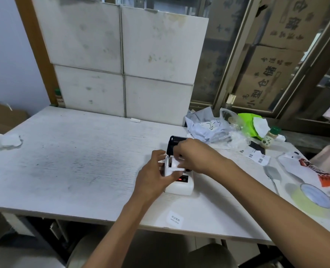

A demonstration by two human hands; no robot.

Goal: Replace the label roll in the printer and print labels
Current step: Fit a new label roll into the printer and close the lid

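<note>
A small white label printer (181, 187) stands on the white table (67, 163), its black lid (174, 141) raised at the back and a red light on its front panel. My left hand (153, 176) grips the printer's left side, thumb across the front. My right hand (194, 154) reaches over the open bay, fingers pinched on the white label roll (174, 164) that sits in it. Much of the roll is hidden by my fingers.
A "welcome" label (174, 219) lies near the front edge. To the right lie printed label strips (255, 155), a tape roll (311, 198), a spice bottle (270, 137), crumpled bags (208, 125) and a green packet (251, 122). White tissue (5, 141) lies far left. White boards (121, 60) stand behind.
</note>
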